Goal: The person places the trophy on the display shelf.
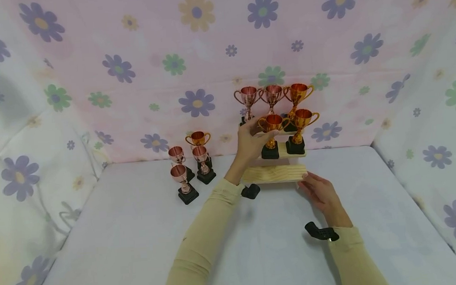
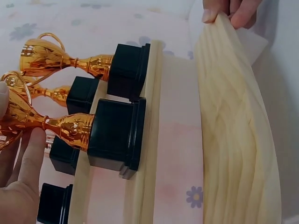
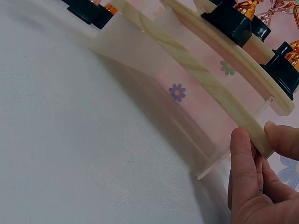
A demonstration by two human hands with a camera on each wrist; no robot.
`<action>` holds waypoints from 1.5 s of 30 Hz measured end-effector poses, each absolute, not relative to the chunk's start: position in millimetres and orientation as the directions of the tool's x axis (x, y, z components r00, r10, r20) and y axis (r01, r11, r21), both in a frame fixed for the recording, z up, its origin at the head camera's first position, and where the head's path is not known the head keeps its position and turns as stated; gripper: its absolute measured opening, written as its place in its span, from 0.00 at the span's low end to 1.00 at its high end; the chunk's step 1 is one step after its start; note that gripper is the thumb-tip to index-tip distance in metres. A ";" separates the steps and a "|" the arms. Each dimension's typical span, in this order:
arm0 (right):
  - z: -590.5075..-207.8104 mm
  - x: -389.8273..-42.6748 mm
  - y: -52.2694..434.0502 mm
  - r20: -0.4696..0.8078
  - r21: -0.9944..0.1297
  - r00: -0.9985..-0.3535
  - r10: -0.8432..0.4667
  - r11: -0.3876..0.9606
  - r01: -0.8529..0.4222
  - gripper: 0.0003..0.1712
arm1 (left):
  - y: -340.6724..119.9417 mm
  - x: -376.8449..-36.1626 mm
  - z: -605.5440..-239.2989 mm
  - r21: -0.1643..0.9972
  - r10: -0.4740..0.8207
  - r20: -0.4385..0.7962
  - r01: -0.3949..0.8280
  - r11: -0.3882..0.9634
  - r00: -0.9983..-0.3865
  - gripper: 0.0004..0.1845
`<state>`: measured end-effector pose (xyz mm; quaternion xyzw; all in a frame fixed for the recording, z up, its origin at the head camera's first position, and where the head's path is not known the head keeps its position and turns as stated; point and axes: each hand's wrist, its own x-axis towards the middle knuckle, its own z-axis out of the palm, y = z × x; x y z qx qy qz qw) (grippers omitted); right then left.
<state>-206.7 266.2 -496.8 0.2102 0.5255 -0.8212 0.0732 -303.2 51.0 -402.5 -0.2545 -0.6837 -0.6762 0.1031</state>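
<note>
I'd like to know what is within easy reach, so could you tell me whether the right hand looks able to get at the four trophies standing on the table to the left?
Probably not directly: the right hand grips the lowest wooden shelf, and the left arm lies between it and those four trophies.

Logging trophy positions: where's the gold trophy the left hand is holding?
Head view, right of centre: the gold trophy stands on the middle wooden step, left of another gold trophy, with the left hand round it.

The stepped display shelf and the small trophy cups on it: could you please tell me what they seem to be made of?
The pale stepped display shelf looks like unfinished light wood, going by its wavy grain; its side supports appear to be clear acrylic, since the flowered cloth shows through. The gold trophy cup looks like mirror-shiny metal or metallised plastic on a matt black base, probably plastic.
</note>
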 end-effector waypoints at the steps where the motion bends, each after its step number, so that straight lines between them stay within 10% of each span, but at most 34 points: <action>1: -496.2 -206.5 266.4 -0.422 -0.832 -0.901 0.100 -0.439 0.340 0.38 | 52.7 -305.0 -402.8 0.872 0.212 0.485 0.488 -0.042 -0.848 0.25; 35: -497.3 -206.5 264.5 -0.452 -0.828 -0.886 0.102 -0.418 0.374 0.38 | 67.9 -306.6 -405.1 0.888 0.209 0.455 0.457 -0.044 -0.865 0.26; 45: -494.7 -205.3 264.0 -0.457 -0.821 -0.884 0.100 -0.430 0.375 0.38 | 53.2 -289.4 -415.9 0.907 0.160 0.420 0.407 -0.109 -0.893 0.40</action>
